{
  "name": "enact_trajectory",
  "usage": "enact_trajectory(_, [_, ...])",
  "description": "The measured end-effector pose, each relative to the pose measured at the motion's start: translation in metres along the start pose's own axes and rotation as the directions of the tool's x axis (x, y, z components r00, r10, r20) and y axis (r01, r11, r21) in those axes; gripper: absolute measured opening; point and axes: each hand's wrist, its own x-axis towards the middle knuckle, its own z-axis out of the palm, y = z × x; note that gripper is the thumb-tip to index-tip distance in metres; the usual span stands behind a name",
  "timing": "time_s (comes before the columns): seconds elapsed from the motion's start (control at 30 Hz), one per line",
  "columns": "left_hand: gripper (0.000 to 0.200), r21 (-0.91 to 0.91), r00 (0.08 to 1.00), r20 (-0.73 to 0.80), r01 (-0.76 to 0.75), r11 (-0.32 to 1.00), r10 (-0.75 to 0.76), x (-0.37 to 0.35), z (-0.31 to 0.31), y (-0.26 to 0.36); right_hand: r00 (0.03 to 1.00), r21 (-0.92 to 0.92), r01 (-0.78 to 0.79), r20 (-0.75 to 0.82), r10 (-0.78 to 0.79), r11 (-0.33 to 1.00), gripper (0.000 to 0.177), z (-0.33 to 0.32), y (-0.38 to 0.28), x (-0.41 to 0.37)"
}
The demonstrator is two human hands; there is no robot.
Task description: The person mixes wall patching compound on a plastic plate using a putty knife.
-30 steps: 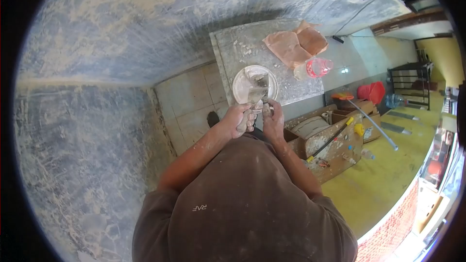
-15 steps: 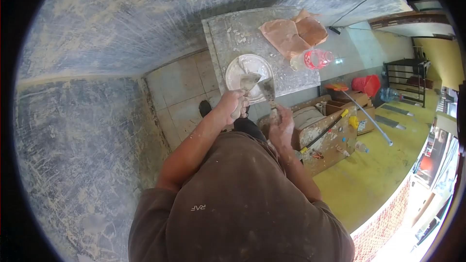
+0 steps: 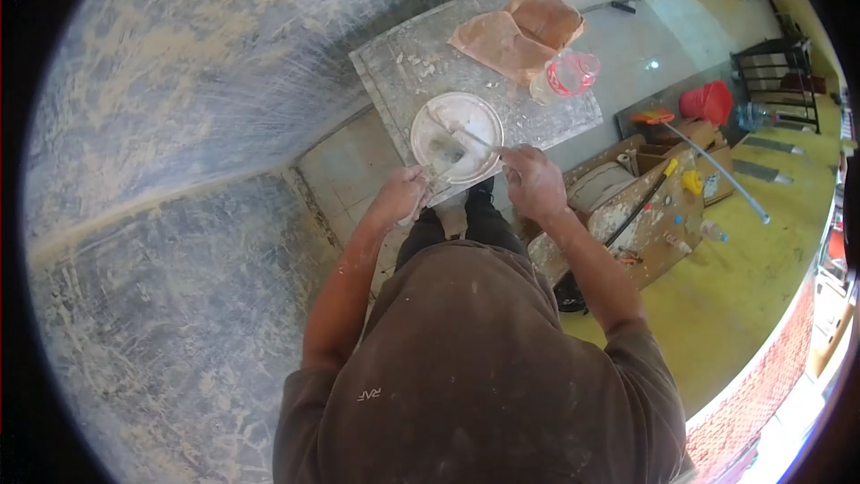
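My left hand (image 3: 401, 195) is wrapped round the handle of a putty knife (image 3: 442, 154), its wide blade lying over a round tub (image 3: 414, 136). White paste (image 3: 479, 116) coats the inside of the tub. From the right, my right hand (image 3: 535, 184) grips a second putty knife (image 3: 482, 142), which reaches over the rim with its end at the paste. Both hands are smeared with white. The tub stands near the front edge of a spattered board (image 3: 381, 67). Behind it are a torn brown paper bag (image 3: 520, 34) and a clear plastic container with red print (image 3: 571, 74).
Patchy grey-white walls (image 3: 179, 305) rise on the left and ahead. To the right are a spattered wooden box (image 3: 618, 215), an orange-headed broom (image 3: 654, 116) with a long handle, a red bucket (image 3: 708, 103) and a black rack (image 3: 779, 72).
My right hand has swung its putty knife leftward over the tub. My left hand has drawn back a little to the lower left. The view has turned slightly.
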Motion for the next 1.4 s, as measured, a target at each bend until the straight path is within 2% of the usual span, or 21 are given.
enact_trajectory(0.03, [0.030, 0.016, 1.000, -0.001, 0.005, 1.000, -0.004, 0.002, -0.004, -0.004, 1.000, 0.012, -0.007, -0.009, 0.008, 1.000, 0.028, -0.003, 0.002, 0.002])
enact_trajectory(0.1, [0.031, 0.090, 0.999, -0.010, -0.046, 0.995, 0.047, 0.015, -0.017, -0.030, 0.995, 0.188, -0.070, 0.078, 0.056, 0.980, 0.025, -0.011, 0.008, 0.005])
enact_trajectory(0.13, [0.031, 0.098, 0.999, -0.008, -0.041, 0.994, 0.042, 0.022, -0.020, -0.047, 0.995, 0.194, -0.076, 0.076, 0.062, 0.978, 0.025, -0.009, 0.007, 0.002])
enact_trajectory(0.2, [0.027, 0.494, 0.947, -0.128, -0.196, 0.847, 0.294, 0.030, -0.020, -0.062, 0.999, 0.189, -0.042, -0.024, 0.048, 0.981, 0.025, -0.002, 0.005, -0.002])
enact_trajectory(0.23, [0.027, 0.496, 0.946, -0.130, -0.197, 0.846, 0.297, 0.028, -0.017, -0.059, 0.999, 0.190, -0.038, -0.026, 0.044, 0.981, 0.025, 0.002, 0.007, -0.002])
enact_trajectory(0.3, [0.024, 0.569, 0.934, -0.138, -0.198, 0.798, 0.330, 0.021, -0.010, -0.053, 0.988, 0.019, -0.110, 0.115, 0.107, 0.994, 0.029, 0.016, 0.013, -0.006])
enact_trajectory(0.33, [0.024, 0.571, 0.933, -0.145, -0.194, 0.798, 0.330, 0.025, -0.010, -0.059, 0.997, 0.003, -0.059, 0.047, 0.058, 0.998, 0.034, 0.021, 0.015, -0.009])
enact_trajectory(0.4, [0.024, 0.482, 0.915, -0.247, -0.168, 0.860, 0.318, 0.031, -0.008, -0.070, 0.994, 0.022, -0.070, 0.085, 0.068, 0.997, 0.036, 0.021, 0.018, -0.014])
enact_trajectory(0.47, [0.024, 0.452, 0.912, -0.255, -0.180, 0.873, 0.320, 0.028, -0.005, -0.070, 0.990, 0.036, -0.078, 0.122, 0.073, 0.996, 0.037, 0.018, 0.020, -0.015])
enact_trajectory(0.53, [0.024, 0.417, 0.911, -0.259, -0.195, 0.888, 0.321, 0.014, 0.005, -0.046, 0.995, 0.055, -0.054, 0.085, 0.049, 0.997, 0.036, 0.015, 0.023, -0.017])
enact_trajectory(0.6, [0.022, 0.150, 0.945, -0.303, -0.079, 0.985, 0.122, -0.003, 0.020, -0.020, 0.991, 0.024, -0.060, 0.121, 0.057, 0.998, 0.036, 0.014, 0.029, -0.012])
enact_trajectory(0.63, [0.022, 0.143, 0.945, -0.307, -0.076, 0.987, 0.117, -0.005, 0.026, -0.021, 0.985, -0.006, -0.080, 0.155, 0.080, 0.997, 0.036, 0.012, 0.031, -0.013])
enact_trajectory(0.7, [0.022, -0.093, 0.942, -0.332, -0.074, 0.993, 0.039, 0.000, 0.030, -0.017, 0.993, 0.015, -0.043, 0.107, 0.042, 0.999, 0.035, 0.007, 0.032, -0.005])
enact_trajectory(0.83, [0.022, -0.139, 0.941, -0.325, -0.146, 0.979, 0.094, 0.009, 0.041, -0.019, 0.999, 0.032, 0.012, 0.035, -0.013, 0.999, 0.035, -0.002, 0.036, -0.009])
enact_trajectory(0.9, [0.022, -0.264, 0.942, -0.329, -0.162, 0.951, 0.069, 0.001, 0.054, -0.021, 0.998, 0.066, 0.070, -0.007, -0.070, 0.995, 0.039, 0.001, 0.045, -0.014])
enact_trajectory(0.97, [0.022, -0.275, 0.927, -0.368, -0.186, 0.943, 0.076, 0.000, 0.064, -0.023, 0.971, -0.052, 0.225, -0.078, -0.228, 0.973, 0.047, 0.006, 0.060, -0.009])
enact_trajectory(1.0, [0.022, -0.280, 0.908, -0.411, -0.216, 0.935, 0.087, 0.003, 0.063, -0.021, 0.965, -0.052, 0.245, -0.083, -0.248, 0.968, 0.047, 0.001, 0.060, -0.003])
enact_trajectory(1.07, [0.024, -0.322, 0.887, -0.451, -0.263, 0.910, 0.096, 0.006, 0.061, -0.031, 0.935, -0.171, 0.347, -0.005, -0.353, 0.922, 0.051, -0.011, 0.056, -0.013])
enact_trajectory(1.13, [0.026, -0.356, 0.866, -0.487, -0.317, 0.879, 0.115, 0.005, 0.061, -0.031, 0.925, -0.147, 0.372, -0.025, -0.379, 0.917, 0.052, -0.001, 0.069, -0.018])
enact_trajectory(1.33, [0.025, -0.348, 0.885, -0.445, -0.310, 0.885, 0.135, 0.003, 0.070, -0.030, 0.924, -0.104, 0.366, -0.077, -0.375, 0.925, 0.050, 0.010, 0.106, -0.014])
enact_trajectory(1.4, [0.019, -0.496, 0.912, -0.386, -0.330, 0.803, 0.136, 0.005, 0.075, -0.033, 0.908, -0.067, 0.398, -0.109, -0.404, 0.915, 0.047, 0.011, 0.116, -0.010])
